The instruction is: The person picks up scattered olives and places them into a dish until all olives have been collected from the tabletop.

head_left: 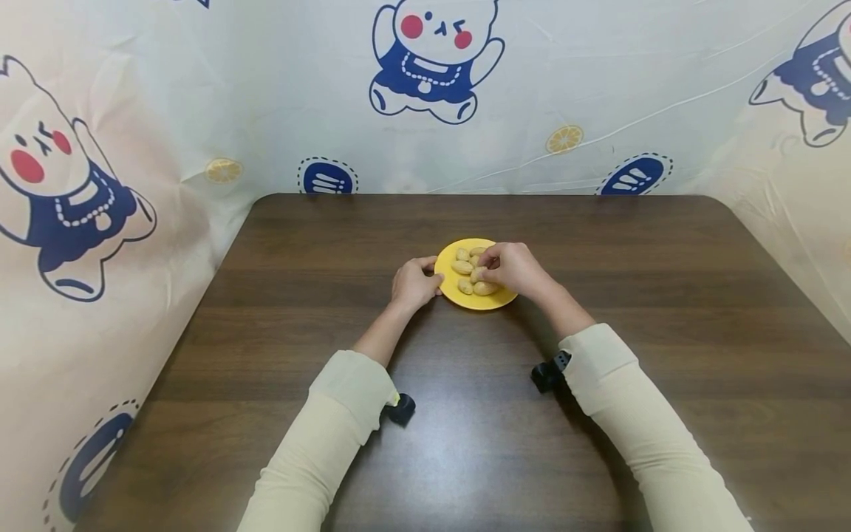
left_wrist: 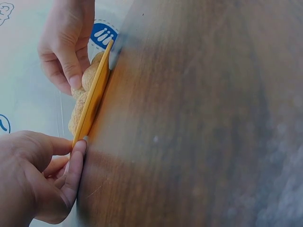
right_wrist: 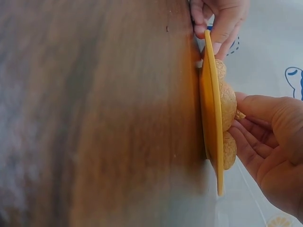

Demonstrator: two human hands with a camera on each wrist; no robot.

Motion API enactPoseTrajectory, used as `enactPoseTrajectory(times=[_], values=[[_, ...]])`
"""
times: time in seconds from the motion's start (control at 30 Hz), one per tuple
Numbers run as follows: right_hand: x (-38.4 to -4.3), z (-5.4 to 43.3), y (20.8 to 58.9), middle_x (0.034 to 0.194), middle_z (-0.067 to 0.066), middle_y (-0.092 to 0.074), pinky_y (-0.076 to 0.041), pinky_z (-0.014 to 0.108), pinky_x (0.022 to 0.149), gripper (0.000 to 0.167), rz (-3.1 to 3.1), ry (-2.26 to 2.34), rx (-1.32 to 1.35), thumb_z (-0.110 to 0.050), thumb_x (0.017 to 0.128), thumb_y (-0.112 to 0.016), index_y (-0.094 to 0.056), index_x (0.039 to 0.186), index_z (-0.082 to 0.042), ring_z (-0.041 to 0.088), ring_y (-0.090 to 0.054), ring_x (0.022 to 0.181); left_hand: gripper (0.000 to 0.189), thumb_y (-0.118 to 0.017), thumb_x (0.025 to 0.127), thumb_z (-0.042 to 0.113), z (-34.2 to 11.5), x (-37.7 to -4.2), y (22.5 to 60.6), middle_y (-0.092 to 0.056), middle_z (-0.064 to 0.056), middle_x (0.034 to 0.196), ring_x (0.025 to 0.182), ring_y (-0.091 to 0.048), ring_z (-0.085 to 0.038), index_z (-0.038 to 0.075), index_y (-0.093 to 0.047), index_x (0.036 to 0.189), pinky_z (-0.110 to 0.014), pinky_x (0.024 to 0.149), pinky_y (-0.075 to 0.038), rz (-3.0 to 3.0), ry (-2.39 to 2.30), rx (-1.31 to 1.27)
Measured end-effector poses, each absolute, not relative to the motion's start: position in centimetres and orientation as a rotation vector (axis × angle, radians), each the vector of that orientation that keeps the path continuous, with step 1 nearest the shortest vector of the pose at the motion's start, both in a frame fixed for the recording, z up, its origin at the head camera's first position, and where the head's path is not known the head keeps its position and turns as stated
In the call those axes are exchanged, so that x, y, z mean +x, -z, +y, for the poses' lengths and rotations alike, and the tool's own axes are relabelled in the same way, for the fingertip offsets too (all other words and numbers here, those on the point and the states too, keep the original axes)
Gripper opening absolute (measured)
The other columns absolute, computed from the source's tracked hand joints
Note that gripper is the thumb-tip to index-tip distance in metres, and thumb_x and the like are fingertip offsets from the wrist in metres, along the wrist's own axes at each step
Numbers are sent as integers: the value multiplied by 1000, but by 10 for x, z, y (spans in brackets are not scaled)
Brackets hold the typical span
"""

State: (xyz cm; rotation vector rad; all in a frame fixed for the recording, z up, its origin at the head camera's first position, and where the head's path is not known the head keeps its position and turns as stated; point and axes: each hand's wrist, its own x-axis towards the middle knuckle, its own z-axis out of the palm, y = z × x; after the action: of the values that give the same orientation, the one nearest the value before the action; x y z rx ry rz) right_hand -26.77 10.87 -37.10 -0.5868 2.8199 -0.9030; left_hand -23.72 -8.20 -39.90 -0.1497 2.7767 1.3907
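A round yellow plate (head_left: 448, 290) holds several tan, rough-shelled peanuts (head_left: 462, 267). My left hand (head_left: 414, 284) pinches the plate's left rim, thumb on top and fingers underneath, as the left wrist view shows. Over the right half of the plate, my right hand (head_left: 517, 267) reaches in from the side with thumb and fingers brought together. In the right wrist view a peanut tip (right_wrist: 240, 115) shows between the thumb and fingers of that hand, right among the other peanuts. The right hand hides part of the pile in the head view.
The plate is at the middle of a dark brown wooden table (head_left: 319, 295), toward the far side. A pale cloth (head_left: 279, 96) with cartoon prints hangs behind and beside the table. Each wrist carries a small black camera (head_left: 402, 410).
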Motion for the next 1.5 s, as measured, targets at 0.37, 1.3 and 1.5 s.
enactPoseTrajectory(times=[0.37,1.3,1.5], values=[[-269,109,371,83,5,-65,-47,29,68,10,2822,864,-593,-11,82,-70,-71,90,-5,18,-56,79,44,-63,88,15,-81,-238,400,-59,0,106,57,-61,-7,11,-54,131,-20,51,-42,2765,-1404,-161],[-264,117,368,91,7,-66,-48,32,72,12,2841,918,-566,-10,81,-69,-71,93,-5,18,-60,83,43,-63,88,14,-82,-238,401,-62,0,104,57,-61,-6,10,-55,130,-19,51,-43,2771,-1401,-163],[-263,125,367,93,9,-65,-48,35,73,17,2851,938,-556,-15,83,-69,-70,95,-3,21,-59,84,43,-63,88,14,-82,-237,400,-61,0,105,58,-61,-7,10,-55,130,-19,50,-44,2749,-1430,-177]])
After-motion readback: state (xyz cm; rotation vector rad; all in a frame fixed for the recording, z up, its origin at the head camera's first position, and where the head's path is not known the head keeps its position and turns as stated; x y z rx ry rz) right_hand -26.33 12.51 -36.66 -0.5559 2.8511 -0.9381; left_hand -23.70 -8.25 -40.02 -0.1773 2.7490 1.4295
